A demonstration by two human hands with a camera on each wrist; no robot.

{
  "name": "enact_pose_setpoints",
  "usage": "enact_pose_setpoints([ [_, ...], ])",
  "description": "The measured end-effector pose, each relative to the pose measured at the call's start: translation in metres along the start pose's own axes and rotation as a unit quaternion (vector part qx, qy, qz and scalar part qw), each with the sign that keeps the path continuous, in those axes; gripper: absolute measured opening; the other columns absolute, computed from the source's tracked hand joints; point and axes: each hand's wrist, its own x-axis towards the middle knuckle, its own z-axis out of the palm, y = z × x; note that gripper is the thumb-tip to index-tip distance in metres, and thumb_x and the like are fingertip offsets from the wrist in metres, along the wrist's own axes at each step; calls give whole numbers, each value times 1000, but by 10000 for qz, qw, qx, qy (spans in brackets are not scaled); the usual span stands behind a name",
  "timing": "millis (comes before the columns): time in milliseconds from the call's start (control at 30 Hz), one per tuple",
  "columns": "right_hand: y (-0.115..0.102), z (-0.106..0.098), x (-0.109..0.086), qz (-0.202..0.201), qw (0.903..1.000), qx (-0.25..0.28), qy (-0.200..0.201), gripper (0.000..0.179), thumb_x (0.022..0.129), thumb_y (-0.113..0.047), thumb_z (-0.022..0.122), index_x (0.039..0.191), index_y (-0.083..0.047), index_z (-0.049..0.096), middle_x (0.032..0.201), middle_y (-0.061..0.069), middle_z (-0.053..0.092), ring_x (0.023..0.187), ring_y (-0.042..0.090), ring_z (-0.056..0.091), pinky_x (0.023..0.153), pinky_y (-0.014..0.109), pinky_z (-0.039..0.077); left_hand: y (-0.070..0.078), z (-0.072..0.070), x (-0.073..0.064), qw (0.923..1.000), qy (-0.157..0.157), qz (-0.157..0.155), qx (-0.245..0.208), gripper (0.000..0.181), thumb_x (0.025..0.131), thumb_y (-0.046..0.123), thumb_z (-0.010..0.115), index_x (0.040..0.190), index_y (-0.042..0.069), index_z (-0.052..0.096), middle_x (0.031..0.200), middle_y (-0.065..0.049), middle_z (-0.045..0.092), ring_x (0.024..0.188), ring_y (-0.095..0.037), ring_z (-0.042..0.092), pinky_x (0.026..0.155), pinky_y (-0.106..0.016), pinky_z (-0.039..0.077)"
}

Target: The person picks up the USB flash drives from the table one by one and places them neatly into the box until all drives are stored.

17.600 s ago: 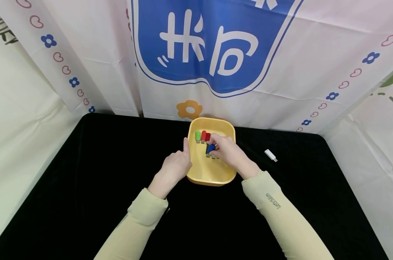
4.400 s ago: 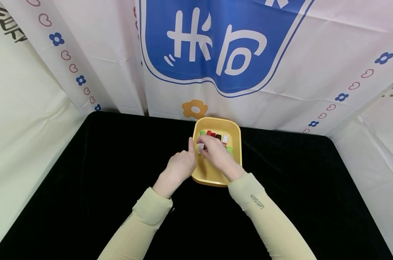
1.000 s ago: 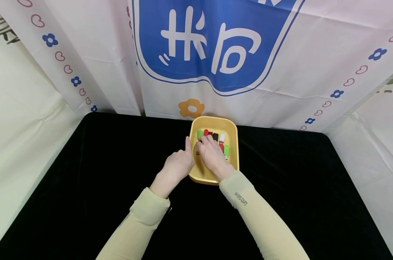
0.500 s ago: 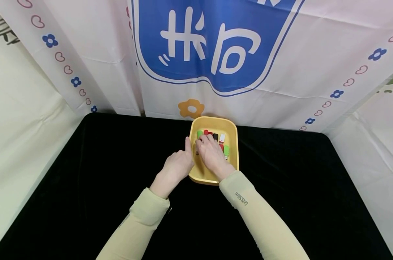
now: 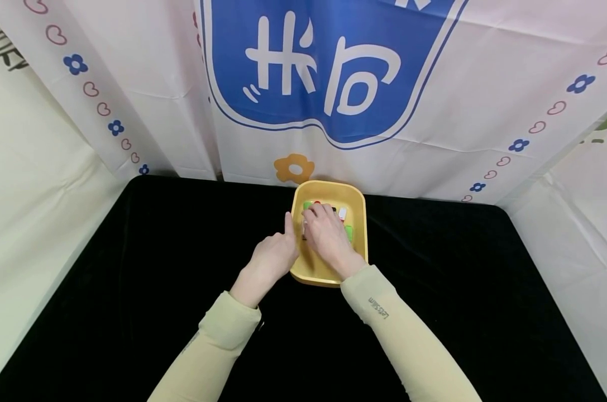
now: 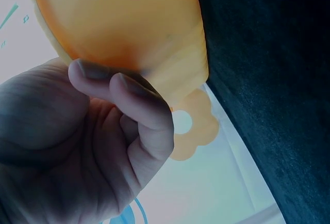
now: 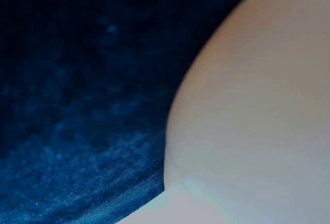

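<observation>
A yellow plastic tray point(image 5: 315, 272) holds several USB sticks. In its far part I see a green stick point(image 5: 307, 205), a red stick point(image 5: 317, 202), a bit of a black one point(image 5: 334, 210) and a white one point(image 5: 342, 213); nearer, at the right, lies another green stick point(image 5: 349, 232). My right hand point(image 5: 329, 234) reaches in over the sticks, fingers bent down among them; I cannot tell whether it pinches one. My left hand point(image 5: 273, 254) grips the tray's left side, one finger stretched along the rim; the left wrist view shows curled fingers point(image 6: 142, 97) against the wall.
Black cloth point(image 5: 182, 268) covers the table around the tray. Just behind the tray hangs a white curtain point(image 5: 253, 162) with a blue emblem and an orange flower. The right wrist view shows mostly dark cloth point(image 7: 77, 105) and a pale, blurred surface point(image 7: 247, 105).
The white USB stick that lay on the cloth at the right is gone from there. Lately my right hand has edged farther forward, covering more of the far row. My left hand has stayed at the rim.
</observation>
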Motion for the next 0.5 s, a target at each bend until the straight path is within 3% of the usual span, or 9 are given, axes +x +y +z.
enact_pose_setpoints([
  [233, 4, -20, -7, 406, 9972, 585, 234, 23, 90, -10, 71, 111, -1, 70, 113, 14, 66, 107, 34, 60, 98, 46, 50, 2, -1, 1, 9995, -259, -158, -63, 83, 98, 16, 59, 158, -6, 4, 54, -1, 50, 43, -11, 42, 39, -22, 31],
  [500, 10, -44, -18, 923, 9898, 1066, 226, 22, 92, -14, 69, 112, -3, 71, 112, 13, 65, 104, 32, 59, 95, 44, 50, 2, -1, 2, 9987, -349, -331, -171, 85, 98, 15, 58, 158, -4, 1, 57, -2, 52, 44, -12, 45, 40, -21, 32],
])
